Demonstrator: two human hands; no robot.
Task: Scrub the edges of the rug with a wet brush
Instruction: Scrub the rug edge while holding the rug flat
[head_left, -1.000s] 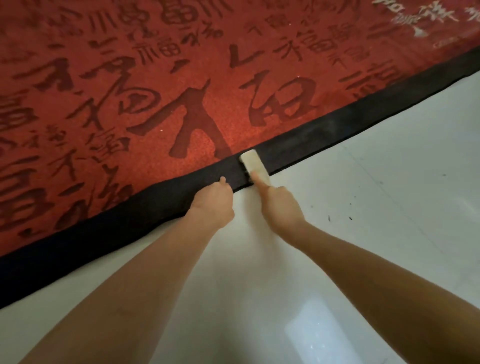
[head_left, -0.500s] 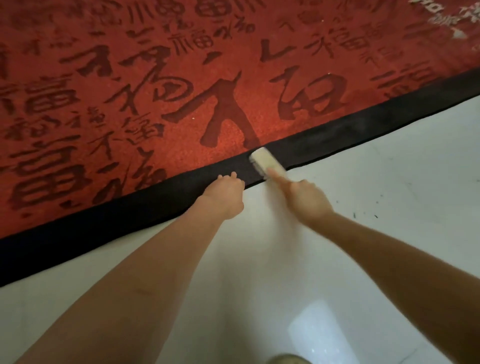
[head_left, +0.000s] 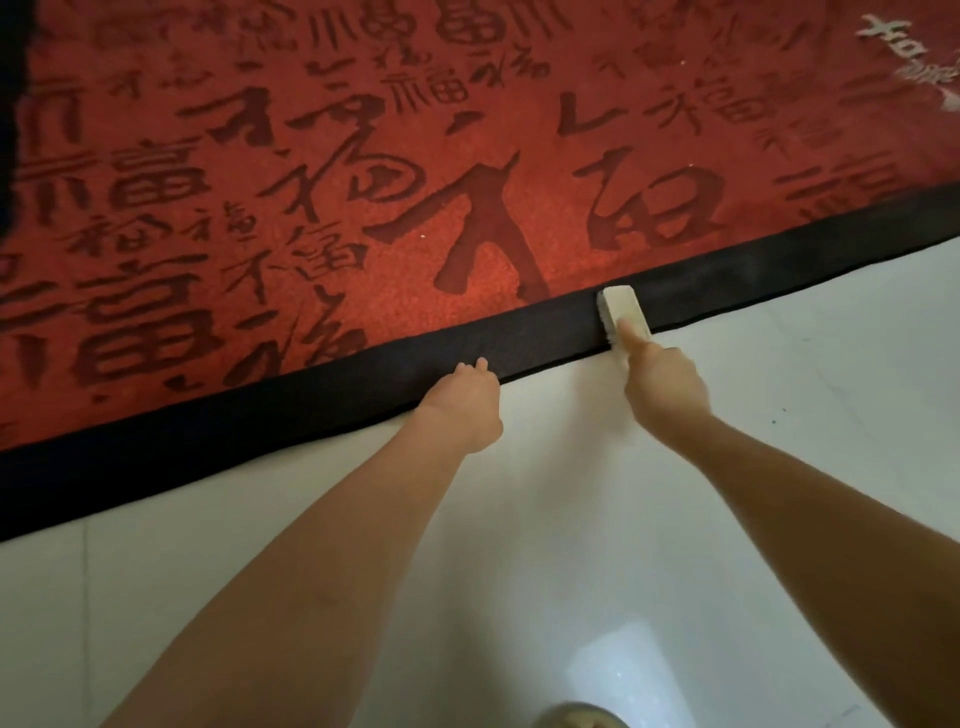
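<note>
Two hands at rug (head_left: 363, 218) border: right hand (head_left: 662, 382) grips brush (head_left: 621, 310); left hand (head_left: 462, 400) fingers hidden, state unclear.

Rug (head_left: 467, 156) behind, floor (head_left: 779, 415) in front — brush (head_left: 621, 310) on rug border (head_left: 311, 405), right of left hand (head_left: 462, 400).

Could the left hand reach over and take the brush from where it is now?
Probably yes. The left hand rests on the rug's black border, beside the brush held in the right hand. Only bare border lies between them.
</note>
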